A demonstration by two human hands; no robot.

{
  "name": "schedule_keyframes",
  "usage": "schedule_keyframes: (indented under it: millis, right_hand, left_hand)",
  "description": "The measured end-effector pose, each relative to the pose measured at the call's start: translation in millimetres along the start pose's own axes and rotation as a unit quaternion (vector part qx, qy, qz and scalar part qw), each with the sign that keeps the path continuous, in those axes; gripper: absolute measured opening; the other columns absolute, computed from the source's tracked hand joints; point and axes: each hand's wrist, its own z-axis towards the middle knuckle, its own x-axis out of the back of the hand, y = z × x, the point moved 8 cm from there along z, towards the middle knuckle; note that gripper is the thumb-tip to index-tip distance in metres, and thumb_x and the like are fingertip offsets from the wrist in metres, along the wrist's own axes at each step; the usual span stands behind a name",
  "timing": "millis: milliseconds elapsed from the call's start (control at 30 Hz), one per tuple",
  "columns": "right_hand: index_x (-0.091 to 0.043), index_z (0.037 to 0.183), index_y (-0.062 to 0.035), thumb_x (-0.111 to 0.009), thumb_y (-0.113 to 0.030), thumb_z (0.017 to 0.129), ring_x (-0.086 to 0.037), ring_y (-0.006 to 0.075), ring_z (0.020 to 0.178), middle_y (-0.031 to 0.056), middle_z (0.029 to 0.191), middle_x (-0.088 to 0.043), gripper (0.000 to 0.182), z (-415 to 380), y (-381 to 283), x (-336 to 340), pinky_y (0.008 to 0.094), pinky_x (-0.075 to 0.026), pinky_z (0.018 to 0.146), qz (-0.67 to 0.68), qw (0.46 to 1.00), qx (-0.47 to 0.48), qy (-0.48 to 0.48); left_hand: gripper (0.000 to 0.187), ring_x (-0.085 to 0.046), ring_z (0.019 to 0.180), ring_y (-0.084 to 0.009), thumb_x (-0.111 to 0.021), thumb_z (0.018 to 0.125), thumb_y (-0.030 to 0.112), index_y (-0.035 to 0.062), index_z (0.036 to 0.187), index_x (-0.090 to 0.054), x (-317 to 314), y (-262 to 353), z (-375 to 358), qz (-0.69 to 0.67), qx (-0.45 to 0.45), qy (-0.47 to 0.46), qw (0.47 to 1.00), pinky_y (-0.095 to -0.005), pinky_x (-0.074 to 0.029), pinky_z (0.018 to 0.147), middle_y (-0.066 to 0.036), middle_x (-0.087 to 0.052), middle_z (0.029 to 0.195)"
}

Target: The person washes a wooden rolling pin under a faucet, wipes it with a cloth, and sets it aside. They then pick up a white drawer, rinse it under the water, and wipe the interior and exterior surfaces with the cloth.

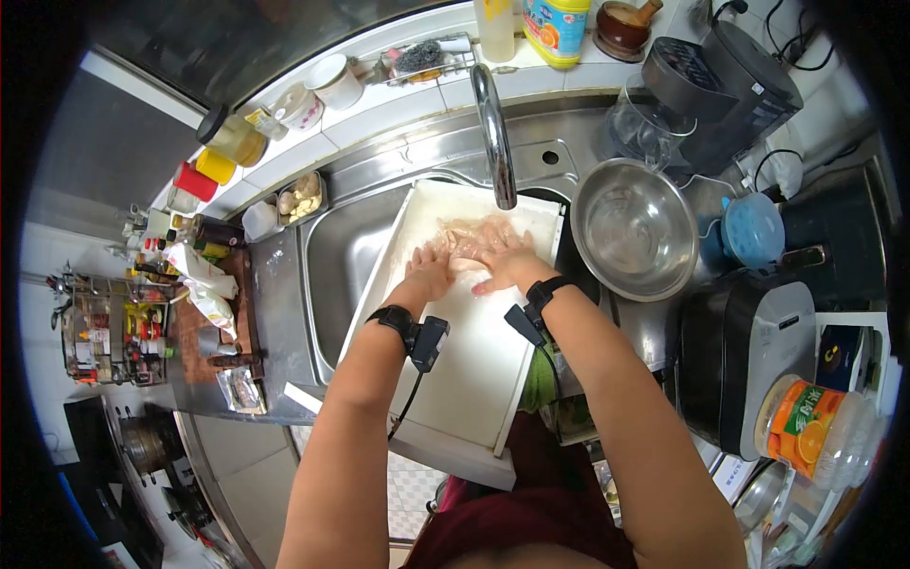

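A white drawer-like tray [464, 370] lies tilted across the sink, its far end beneath the tap. At that far end sits a pale pinkish, wrinkled, wet-looking mass [471, 237]; its kind I cannot make out. My left hand [428, 270] rests at the mass's left edge, fingers spread. On its right side lies my right hand [510, 266], fingers stretched over the mass and thumb apart on the tray floor. Neither hand visibly closes round anything. Both wrists wear black straps with small boxes and cables.
Above the tray's far edge hangs the chrome tap [493, 137]. A steel bowl [635, 229] stands to the right, near a black appliance [749, 365]. The sink basin [346, 256] shows on the left, with a green cloth [540, 379] beside the tray's right side.
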Motion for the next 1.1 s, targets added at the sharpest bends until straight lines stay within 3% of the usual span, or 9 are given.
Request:
schedule_keyframes:
  millis: [133, 267, 300, 433, 567, 733, 833, 1067, 1100]
  right_hand:
    - [-0.026, 0.141, -0.0234, -0.073, -0.027, 0.069, -0.014, 0.0383, 0.136, 0.0160, 0.150, -0.010, 0.086, -10, 6, 30, 0.0495, -0.020, 0.108, 0.124, 0.990, 0.001, 0.069]
    - [-0.036, 0.136, -0.0149, -0.077, -0.007, 0.061, -0.037, 0.0383, 0.125, 0.0192, 0.142, -0.028, 0.086, 26, 20, 3, 0.0358, -0.034, 0.103, 0.340, 0.933, -0.056, 0.104]
    - [-0.040, 0.132, -0.0117, -0.076, -0.009, 0.064, -0.049, 0.0335, 0.116, 0.0204, 0.131, -0.043, 0.077, 23, 3, 18, 0.0345, -0.038, 0.099, 0.266, 0.933, 0.067, 0.231]
    - [-0.048, 0.122, -0.0091, -0.074, -0.014, 0.069, -0.055, 0.0288, 0.107, 0.0183, 0.115, -0.055, 0.058, 11, -35, 27, 0.0342, -0.042, 0.091, 0.423, 0.874, 0.148, 0.186]
    - [-0.054, 0.108, -0.0062, -0.072, -0.025, 0.073, -0.060, 0.0299, 0.095, 0.0162, 0.101, -0.061, 0.043, -19, -57, 47, 0.0362, -0.047, 0.082, 0.501, 0.835, 0.131, 0.188]
    - [-0.059, 0.093, -0.0027, -0.055, -0.039, 0.088, -0.061, 0.0358, 0.074, 0.0201, 0.081, -0.063, 0.037, -20, -53, 60, 0.0382, -0.048, 0.067, 0.413, 0.826, 0.097, 0.370]
    - [-0.062, 0.087, -0.0025, -0.044, -0.041, 0.090, -0.061, 0.0396, 0.077, 0.0231, 0.084, -0.063, 0.043, -14, -43, 58, 0.0451, -0.048, 0.071, 0.379, 0.874, 0.013, 0.305]
    - [-0.063, 0.089, -0.0109, -0.051, -0.040, 0.085, -0.059, 0.0335, 0.094, 0.0148, 0.108, -0.060, 0.032, -17, -19, 66, 0.0423, -0.047, 0.079, 0.202, 0.934, 0.011, 0.295]
    - [-0.058, 0.112, -0.0188, -0.058, -0.042, 0.080, -0.040, 0.0330, 0.124, 0.0146, 0.136, -0.040, 0.040, -11, -9, 57, 0.0455, -0.038, 0.096, 0.188, 0.951, 0.018, 0.245]
  left_hand:
    - [0.068, -0.012, 0.137, -0.0381, -0.054, 0.085, 0.032, 0.0076, 0.141, -0.025, 4, 0, 15, -0.172, -0.015, 0.041, 0.984, -0.0471, -0.023, 0.108, -0.026, -0.013, 0.146]
    - [0.072, -0.035, 0.127, -0.0345, -0.045, 0.086, 0.052, 0.0050, 0.138, -0.030, -11, -10, 29, -0.609, 0.053, 0.041, 0.790, -0.0449, -0.037, 0.099, -0.024, -0.027, 0.141]
    - [0.075, -0.039, 0.125, -0.0331, -0.043, 0.085, 0.058, 0.0051, 0.138, -0.029, -1, 5, 9, -0.669, 0.094, 0.028, 0.737, -0.0441, -0.039, 0.098, -0.022, -0.031, 0.139]
    - [0.086, -0.053, 0.108, -0.0301, -0.028, 0.081, 0.076, 0.0071, 0.133, -0.038, 13, 20, -24, -0.812, 0.188, -0.050, 0.550, -0.0443, -0.043, 0.091, -0.016, -0.055, 0.117]
    - [0.078, -0.056, 0.101, -0.0310, -0.031, 0.079, 0.076, 0.0089, 0.115, -0.052, 8, 11, 1, -0.887, 0.052, -0.049, 0.457, -0.0449, -0.044, 0.090, -0.013, -0.059, 0.109]
    - [0.057, -0.057, 0.096, -0.0272, -0.030, 0.093, 0.057, 0.0076, 0.112, -0.050, -6, 17, 21, -0.877, -0.034, -0.057, 0.477, -0.0430, -0.048, 0.082, -0.010, -0.059, 0.105]
    - [0.048, -0.058, 0.087, -0.0261, -0.031, 0.095, 0.050, 0.0082, 0.107, -0.051, 1, 25, 15, -0.876, -0.018, -0.029, 0.481, -0.0427, -0.050, 0.075, -0.011, -0.059, 0.096]
    - [0.064, -0.054, 0.103, -0.0347, -0.034, 0.093, 0.051, -0.0046, 0.125, -0.037, 20, -30, 35, -0.524, 0.015, 0.159, 0.836, -0.0418, -0.043, 0.091, -0.022, -0.056, 0.114]
    - [0.069, -0.051, 0.109, -0.0365, -0.036, 0.092, 0.052, -0.0063, 0.129, -0.031, 29, -38, 34, -0.461, -0.001, 0.211, 0.862, -0.0414, -0.040, 0.094, -0.025, -0.054, 0.118]
